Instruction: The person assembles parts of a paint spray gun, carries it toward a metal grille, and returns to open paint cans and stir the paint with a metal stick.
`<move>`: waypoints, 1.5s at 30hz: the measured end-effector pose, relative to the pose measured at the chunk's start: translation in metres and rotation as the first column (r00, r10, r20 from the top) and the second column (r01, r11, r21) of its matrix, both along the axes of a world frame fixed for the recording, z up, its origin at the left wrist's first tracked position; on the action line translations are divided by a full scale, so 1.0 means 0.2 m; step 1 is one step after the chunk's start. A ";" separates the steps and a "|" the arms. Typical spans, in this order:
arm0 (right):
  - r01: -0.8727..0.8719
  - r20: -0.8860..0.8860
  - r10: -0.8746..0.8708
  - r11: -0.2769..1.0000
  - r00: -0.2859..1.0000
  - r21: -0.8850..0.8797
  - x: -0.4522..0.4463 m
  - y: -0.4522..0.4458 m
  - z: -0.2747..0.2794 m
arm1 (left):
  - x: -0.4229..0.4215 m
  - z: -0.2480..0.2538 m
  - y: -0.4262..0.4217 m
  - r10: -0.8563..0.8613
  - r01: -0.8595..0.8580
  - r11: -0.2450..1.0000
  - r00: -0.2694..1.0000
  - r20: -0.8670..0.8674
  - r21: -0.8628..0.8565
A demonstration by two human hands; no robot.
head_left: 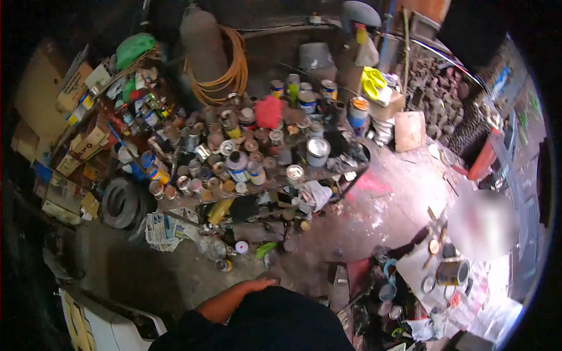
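Note:
My left hand [260, 285] reaches in from the lower left, held close in front of my dark shirt [281, 319]. Its fingertips end near a small dark patch; the fingers are too small and partly hidden to show what they hold, if anything. My right hand is out of sight. Beyond the left hand, on the floor, are a green scrap [266, 250], a white round lid or can [242, 247] and a small can lying near it [223, 265].
A table crowded with paint cans [318, 151] stands ahead, with a red cloth or bag [268, 112] among them. Tires [122, 203] and newspapers [165, 230] lie left. More cans [452, 272] stand at lower right. A coiled orange hose [234, 64] hangs behind.

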State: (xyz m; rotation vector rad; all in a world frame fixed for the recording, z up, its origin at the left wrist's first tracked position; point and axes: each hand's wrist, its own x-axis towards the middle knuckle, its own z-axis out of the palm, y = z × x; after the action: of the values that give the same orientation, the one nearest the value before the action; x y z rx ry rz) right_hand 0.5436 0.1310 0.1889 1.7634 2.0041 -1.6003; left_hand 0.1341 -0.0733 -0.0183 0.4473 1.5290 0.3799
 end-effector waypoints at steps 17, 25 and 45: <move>-0.126 0.058 0.124 0.991 0.991 0.039 -0.77 0.06 -0.03 | -1.71 0.77 0.70 0.889 -0.281 0.458 0.117 -0.443 0.843; -0.172 0.051 0.164 0.961 0.985 0.216 -1.09 0.29 0.09 | -1.97 0.89 1.04 0.778 -0.216 0.622 0.061 -0.626 0.753; -0.397 0.034 0.425 0.811 0.905 0.429 -1.66 0.65 0.42 | -1.96 0.96 0.92 0.682 -0.041 0.728 0.140 -0.718 0.684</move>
State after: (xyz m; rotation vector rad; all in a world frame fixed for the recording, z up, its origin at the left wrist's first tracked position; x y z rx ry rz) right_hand 0.2111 0.2616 0.2728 1.2298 2.6951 -1.1556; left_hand -0.2582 0.1104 0.1739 0.7994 2.8753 1.1341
